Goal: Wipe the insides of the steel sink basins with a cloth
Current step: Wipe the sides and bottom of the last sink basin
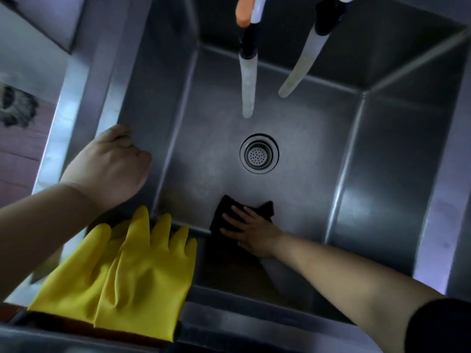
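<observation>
No readable text, label, brand, number or sign anywhere in view.

Head camera, looking steeply down, close above steel sink basin (293,118).
</observation>
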